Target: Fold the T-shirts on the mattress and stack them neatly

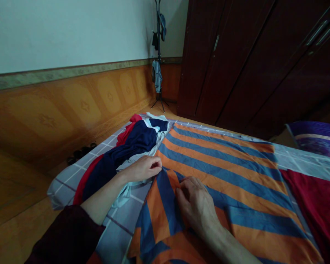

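The left hand (141, 169) pinches a narrow grip on the edge of the orange-and-blue striped sheet (231, 179), while the right hand (195, 205) rests half-open on it, keeping the fold in place over the checked bedding (118, 234).

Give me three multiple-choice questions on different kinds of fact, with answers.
1. Where is the coat stand?
A) on the bed
B) beside the wardrobe
C) on the wardrobe

2. Which colours has the striped cloth?
A) green and white
B) black and yellow
C) orange and blue

3. What does the right hand rest on?
A) the striped cloth
B) the wall
C) the wardrobe door

1 B: it stands by the wardrobe.
2 C: those bands cross it.
3 A: it lies on a fold.
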Demonstrator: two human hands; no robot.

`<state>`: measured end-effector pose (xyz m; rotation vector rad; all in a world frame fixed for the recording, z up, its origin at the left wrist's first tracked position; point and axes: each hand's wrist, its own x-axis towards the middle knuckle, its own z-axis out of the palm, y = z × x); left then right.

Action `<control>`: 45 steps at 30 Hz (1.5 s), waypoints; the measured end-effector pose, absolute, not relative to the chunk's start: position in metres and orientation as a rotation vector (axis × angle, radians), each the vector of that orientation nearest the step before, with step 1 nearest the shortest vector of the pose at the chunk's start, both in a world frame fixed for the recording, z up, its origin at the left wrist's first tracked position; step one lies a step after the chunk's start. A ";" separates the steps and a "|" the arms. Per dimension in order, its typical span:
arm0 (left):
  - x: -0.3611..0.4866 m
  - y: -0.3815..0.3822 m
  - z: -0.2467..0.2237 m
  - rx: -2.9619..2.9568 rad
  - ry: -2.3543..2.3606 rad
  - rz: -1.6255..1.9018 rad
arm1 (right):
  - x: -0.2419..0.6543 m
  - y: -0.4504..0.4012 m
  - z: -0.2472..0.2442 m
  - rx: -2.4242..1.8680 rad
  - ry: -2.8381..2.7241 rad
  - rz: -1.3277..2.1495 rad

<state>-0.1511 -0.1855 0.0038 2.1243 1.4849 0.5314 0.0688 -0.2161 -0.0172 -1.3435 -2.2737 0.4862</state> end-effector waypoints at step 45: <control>-0.121 -0.352 0.008 2.228 1.603 0.190 | 0.082 -0.215 -0.007 -1.580 -2.469 0.152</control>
